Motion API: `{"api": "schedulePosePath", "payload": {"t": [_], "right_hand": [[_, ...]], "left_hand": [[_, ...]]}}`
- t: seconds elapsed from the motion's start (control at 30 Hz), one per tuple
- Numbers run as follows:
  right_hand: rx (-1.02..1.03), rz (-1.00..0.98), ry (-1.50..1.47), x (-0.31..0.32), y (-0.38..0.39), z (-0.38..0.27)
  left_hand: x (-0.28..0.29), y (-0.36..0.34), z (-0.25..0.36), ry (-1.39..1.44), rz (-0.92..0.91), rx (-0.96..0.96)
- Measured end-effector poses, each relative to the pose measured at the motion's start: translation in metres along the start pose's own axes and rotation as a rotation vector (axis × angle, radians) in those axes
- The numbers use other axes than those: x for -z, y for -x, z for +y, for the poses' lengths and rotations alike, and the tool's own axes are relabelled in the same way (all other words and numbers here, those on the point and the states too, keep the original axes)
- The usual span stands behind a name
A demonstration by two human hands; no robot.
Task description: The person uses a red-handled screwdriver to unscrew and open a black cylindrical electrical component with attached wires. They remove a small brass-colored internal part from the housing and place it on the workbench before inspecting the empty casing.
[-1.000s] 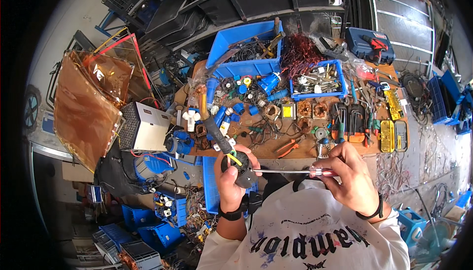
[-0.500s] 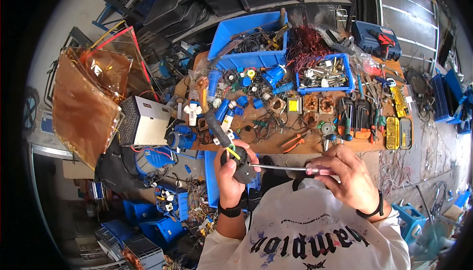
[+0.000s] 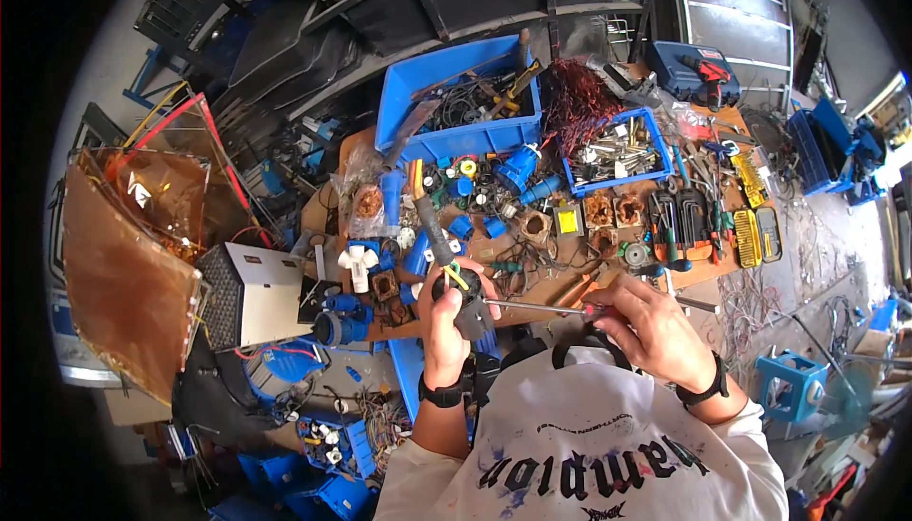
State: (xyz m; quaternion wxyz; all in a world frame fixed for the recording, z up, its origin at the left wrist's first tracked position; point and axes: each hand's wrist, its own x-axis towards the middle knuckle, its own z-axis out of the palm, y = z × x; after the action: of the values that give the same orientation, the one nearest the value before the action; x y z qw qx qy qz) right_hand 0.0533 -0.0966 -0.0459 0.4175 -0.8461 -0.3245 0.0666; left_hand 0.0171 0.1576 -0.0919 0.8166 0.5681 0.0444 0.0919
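My left hand is closed around a black round plug connector, holding it off the table's near edge. A thick black cable rises from the connector toward the table, with yellow and green wires bared where it enters. In my right hand is a screwdriver with a reddish handle, gripped between thumb and fingers. Its long metal shaft points left, and the tip meets the connector's side. Whether the tip sits in a screw is too small to tell.
On the wooden table stand a large blue bin of cables and a smaller blue crate of metal parts. Hand tools lie at the right, including hex keys. Blue connectors and a white box are at the left.
The view has swung, tilting the table in the picture. My right fingers sit further along the screwdriver's handle. The screwdriver tip stays at the connector in my left hand.
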Motion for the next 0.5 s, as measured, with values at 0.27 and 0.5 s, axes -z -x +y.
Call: {"api": "schedulePosePath", "payload": {"t": [0.27,0.5], "right_hand": [[-0.160,0.209,0.178,-0.069,-0.034,-0.030],[-0.270,0.160,-0.072,-0.090,-0.046,-0.056]], "left_hand": [[0.070,-0.034,0.002,0.032,-0.104,0.055],[0.096,-0.045,0.008,0.278,-0.220,0.220]]}}
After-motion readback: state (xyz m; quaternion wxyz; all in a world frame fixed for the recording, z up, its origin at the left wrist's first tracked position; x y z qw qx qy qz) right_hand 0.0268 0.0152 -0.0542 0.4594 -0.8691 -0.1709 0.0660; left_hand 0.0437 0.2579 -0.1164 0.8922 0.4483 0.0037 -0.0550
